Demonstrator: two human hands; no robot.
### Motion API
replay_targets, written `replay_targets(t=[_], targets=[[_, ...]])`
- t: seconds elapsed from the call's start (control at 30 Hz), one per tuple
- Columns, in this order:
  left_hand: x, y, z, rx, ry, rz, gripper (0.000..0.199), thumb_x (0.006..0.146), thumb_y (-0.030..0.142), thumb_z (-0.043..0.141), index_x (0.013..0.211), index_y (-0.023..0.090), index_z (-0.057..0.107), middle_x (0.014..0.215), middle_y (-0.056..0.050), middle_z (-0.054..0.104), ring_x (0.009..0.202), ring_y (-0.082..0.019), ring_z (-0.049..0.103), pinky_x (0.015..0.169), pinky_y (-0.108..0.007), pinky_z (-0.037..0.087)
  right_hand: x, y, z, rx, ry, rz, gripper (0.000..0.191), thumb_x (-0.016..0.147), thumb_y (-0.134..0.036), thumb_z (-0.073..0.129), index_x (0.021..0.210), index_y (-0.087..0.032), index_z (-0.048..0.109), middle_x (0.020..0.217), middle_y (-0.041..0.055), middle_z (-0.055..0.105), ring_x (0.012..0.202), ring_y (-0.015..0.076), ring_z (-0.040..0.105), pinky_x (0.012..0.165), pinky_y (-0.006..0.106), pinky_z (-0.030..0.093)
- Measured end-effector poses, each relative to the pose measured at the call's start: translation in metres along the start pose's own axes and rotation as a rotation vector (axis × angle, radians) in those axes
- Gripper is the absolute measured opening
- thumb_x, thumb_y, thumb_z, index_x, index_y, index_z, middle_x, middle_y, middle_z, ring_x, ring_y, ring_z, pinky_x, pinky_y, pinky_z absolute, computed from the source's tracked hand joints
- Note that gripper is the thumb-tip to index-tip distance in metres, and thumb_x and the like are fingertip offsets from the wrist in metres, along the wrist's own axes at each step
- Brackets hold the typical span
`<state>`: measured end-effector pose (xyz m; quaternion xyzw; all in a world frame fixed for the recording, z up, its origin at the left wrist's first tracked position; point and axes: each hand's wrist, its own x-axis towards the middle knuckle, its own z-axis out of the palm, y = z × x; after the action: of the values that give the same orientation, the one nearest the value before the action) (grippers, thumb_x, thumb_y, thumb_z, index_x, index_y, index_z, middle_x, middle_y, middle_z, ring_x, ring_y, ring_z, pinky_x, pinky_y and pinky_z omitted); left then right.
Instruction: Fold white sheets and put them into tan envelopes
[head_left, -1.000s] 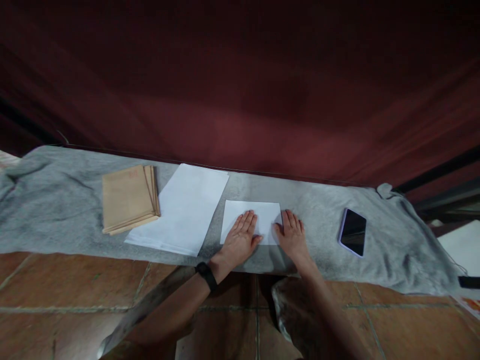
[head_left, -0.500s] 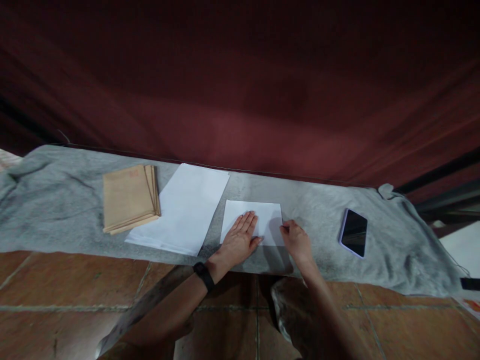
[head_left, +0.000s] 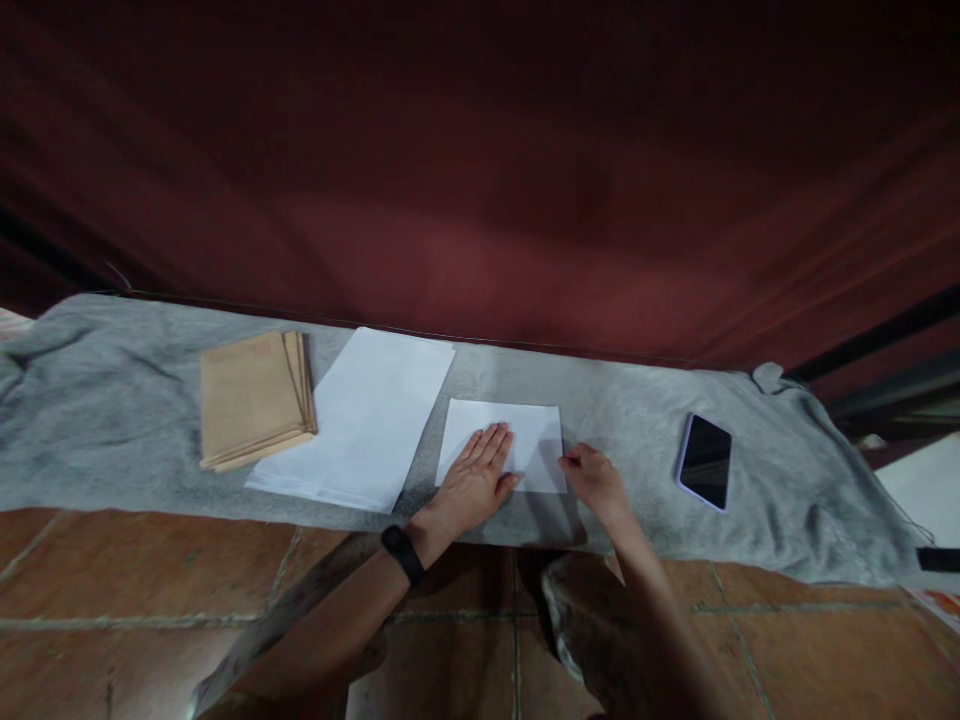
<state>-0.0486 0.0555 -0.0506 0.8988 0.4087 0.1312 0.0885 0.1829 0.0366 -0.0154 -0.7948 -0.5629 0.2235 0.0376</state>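
A white sheet of paper (head_left: 536,425), about half the size of the sheets beside it and apparently folded, lies flat on the grey cloth. My left hand (head_left: 478,475) rests palm down across its left and middle part, fingers stretched out. At the paper's right edge is my right hand (head_left: 592,475), its fingers curled together in a pinch on that edge. The fingertips' exact contact is too small to make out. To the left lies a stack of larger white paper sheets (head_left: 360,420), angled on the cloth.
Several brown paper envelopes (head_left: 251,400) are piled at the left, overlapping the white stack. A phone (head_left: 705,460) with a purple edge lies at the right. The grey cloth (head_left: 630,400) covers a narrow surface, with a dark red curtain (head_left: 480,260) behind and floor tiles (head_left: 135,580) below.
The view has shifted slightly. Both hands stay at the small sheet in nearly the same pose, and nothing else has visibly moved.
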Motion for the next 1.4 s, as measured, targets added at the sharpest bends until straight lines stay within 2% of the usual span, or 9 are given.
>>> replay_targets(t=[0.13,0.23,0.3,0.37,0.47,0.57,0.7,1.03,1.4], targets=[[0.001,0.000,-0.003,0.011,-0.017,-0.003,0.062,0.103,0.040,0.045,0.154,0.006,0.036,0.165,-0.020,0.031,0.155,-0.028,0.025,0.128,-0.048,0.024,-0.002,0.000,0.000,0.003,0.034,-0.011,0.022,0.097,-0.029,0.053,0.100,-0.022,0.074,0.099,0.0063,0.079,0.096,0.0216,0.074,0.075,0.026,0.048],[0.001,0.001,-0.003,0.006,0.003,-0.003,0.062,0.103,0.041,0.044,0.154,0.007,0.036,0.165,-0.019,0.033,0.155,-0.027,0.026,0.127,-0.048,0.025,-0.002,-0.005,0.003,-0.012,0.181,-0.014,0.022,0.098,-0.028,0.051,0.104,-0.021,0.071,0.098,0.0085,0.078,0.091,0.0226,0.074,0.076,0.029,0.050],[0.001,0.002,-0.003,0.001,0.019,-0.004,0.061,0.103,0.041,0.043,0.154,0.008,0.037,0.164,-0.019,0.034,0.155,-0.027,0.027,0.127,-0.049,0.026,0.000,-0.012,0.007,0.000,0.296,-0.122,0.023,0.099,-0.025,0.049,0.106,-0.019,0.070,0.101,0.0104,0.077,0.094,0.0232,0.073,0.082,0.032,0.052],[0.001,0.004,-0.002,-0.001,0.019,-0.001,0.060,0.103,0.039,0.044,0.153,0.007,0.039,0.164,-0.019,0.035,0.155,-0.028,0.028,0.127,-0.049,0.027,0.002,-0.021,0.015,0.060,0.356,-0.315,0.025,0.101,-0.023,0.047,0.107,-0.018,0.071,0.107,0.0113,0.075,0.103,0.0229,0.071,0.092,0.034,0.052],[0.001,0.007,-0.002,-0.003,0.018,0.010,0.058,0.103,0.036,0.043,0.152,0.005,0.041,0.162,-0.021,0.038,0.153,-0.028,0.032,0.126,-0.048,0.030,0.005,-0.034,0.032,0.167,0.361,-0.541,0.032,0.103,-0.023,0.042,0.118,-0.018,0.070,0.125,0.0120,0.072,0.119,0.0219,0.066,0.105,0.037,0.050],[0.001,0.006,-0.003,-0.010,0.029,0.022,0.054,0.102,0.030,0.041,0.149,0.003,0.045,0.158,-0.022,0.044,0.150,-0.028,0.038,0.124,-0.048,0.032,0.007,-0.045,0.047,0.203,0.334,-0.619,0.040,0.105,-0.028,0.038,0.131,-0.016,0.066,0.140,0.0124,0.065,0.131,0.0220,0.059,0.114,0.039,0.047],[0.004,0.000,-0.004,0.001,0.050,-0.035,0.049,0.100,0.019,0.035,0.145,0.005,0.050,0.154,-0.019,0.051,0.146,-0.025,0.045,0.123,-0.044,0.034,0.009,-0.053,0.057,0.187,0.330,-0.639,0.048,0.108,-0.035,0.032,0.139,-0.013,0.062,0.148,0.0135,0.059,0.139,0.0226,0.052,0.120,0.043,0.040],[0.017,-0.004,0.002,0.111,0.075,-0.122,0.054,0.101,0.021,0.032,0.153,0.006,0.042,0.161,-0.016,0.042,0.153,-0.026,0.033,0.126,-0.048,0.027,0.012,-0.068,0.066,-0.041,0.341,-0.553,0.055,0.110,-0.038,0.023,0.155,-0.014,0.044,0.162,0.0098,0.041,0.153,0.0241,0.033,0.126,0.047,0.023],[0.026,-0.015,0.007,0.085,0.077,-0.203,0.054,0.102,0.026,0.033,0.153,0.010,0.043,0.163,-0.014,0.039,0.155,-0.028,0.028,0.127,-0.051,0.024,0.016,-0.071,0.064,-0.090,0.367,-0.472,0.055,0.109,-0.038,0.025,0.156,-0.015,0.043,0.164,0.0115,0.037,0.152,0.0293,0.033,0.125,0.051,0.023]])
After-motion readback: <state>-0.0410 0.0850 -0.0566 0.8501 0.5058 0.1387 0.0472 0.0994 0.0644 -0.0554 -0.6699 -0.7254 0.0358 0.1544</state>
